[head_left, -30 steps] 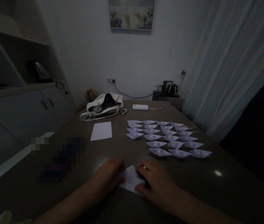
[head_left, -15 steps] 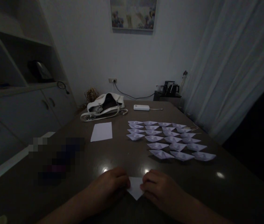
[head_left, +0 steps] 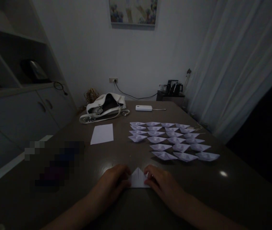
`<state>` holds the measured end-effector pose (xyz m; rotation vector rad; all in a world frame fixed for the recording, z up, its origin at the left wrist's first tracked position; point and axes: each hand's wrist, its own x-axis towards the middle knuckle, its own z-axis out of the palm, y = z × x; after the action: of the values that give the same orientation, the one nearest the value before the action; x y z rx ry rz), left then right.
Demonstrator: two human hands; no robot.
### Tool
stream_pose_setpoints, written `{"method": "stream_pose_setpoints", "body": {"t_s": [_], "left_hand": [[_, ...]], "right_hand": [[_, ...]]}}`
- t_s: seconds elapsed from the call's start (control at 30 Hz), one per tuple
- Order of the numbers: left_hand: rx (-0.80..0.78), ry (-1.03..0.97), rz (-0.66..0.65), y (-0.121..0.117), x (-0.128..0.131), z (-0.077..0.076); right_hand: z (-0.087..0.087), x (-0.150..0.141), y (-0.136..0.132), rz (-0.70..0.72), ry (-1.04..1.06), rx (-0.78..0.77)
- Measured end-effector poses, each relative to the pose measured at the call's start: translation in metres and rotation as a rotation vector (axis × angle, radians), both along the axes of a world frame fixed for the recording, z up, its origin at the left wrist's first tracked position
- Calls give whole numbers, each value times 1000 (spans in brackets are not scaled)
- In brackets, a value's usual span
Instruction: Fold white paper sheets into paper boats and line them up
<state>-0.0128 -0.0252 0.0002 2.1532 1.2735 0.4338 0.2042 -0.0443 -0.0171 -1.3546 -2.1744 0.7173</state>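
A small folded sheet of white paper (head_left: 138,179) is between my hands near the front of the table, its peak pointing away from me and its straight edge toward me. A crease or slit runs down from the peak. My left hand (head_left: 114,181) pinches the paper's left side between thumb and fingers. On the opposite side, my right hand (head_left: 163,182) pinches the right edge the same way. Beyond my right hand stand several folded paper boats (head_left: 163,155) in rows. A stack or sheet of blank white paper (head_left: 102,134) lies farther off to the left.
A white handbag (head_left: 106,107) sits at the far left of the brown table (head_left: 116,204). Right of it lies a white power bank (head_left: 143,108) with a short cord. A blurred-out patch (head_left: 58,167) covers something at left. A curtain (head_left: 234,64) hangs at right.
The folded paper has turned: its point faced me before and now faces away, with the straight edge near me. Both hands have shifted slightly. My view has tilted a little.
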Motion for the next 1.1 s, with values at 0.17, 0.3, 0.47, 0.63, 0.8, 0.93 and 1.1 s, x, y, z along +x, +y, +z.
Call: {"method": "stream_pose_setpoints", "body": {"t_s": [0.17, 0.3, 0.47, 0.63, 0.8, 0.93, 1.1], "left_hand": [[120, 7, -125, 1, -1, -5], [288, 86, -304, 3, -3, -11], [430, 194, -368, 4, -4, -14], [742, 287, -488, 3, -2, -13], [642, 181, -326, 3, 2, 2], [356, 119, -273, 13, 12, 15], [150, -20, -217, 30, 18, 13]], "right_hand": [[-1, 1, 1, 49, -123, 112], [-9, -1, 1, 164, -274, 357], [-8, -1, -3, 257, -230, 339], [-7, 3, -3, 211, -111, 269], [4, 6, 3, 133, 132, 284], [23, 5, 16, 73, 178, 220], [25, 2, 35, 72, 177, 172]]}}
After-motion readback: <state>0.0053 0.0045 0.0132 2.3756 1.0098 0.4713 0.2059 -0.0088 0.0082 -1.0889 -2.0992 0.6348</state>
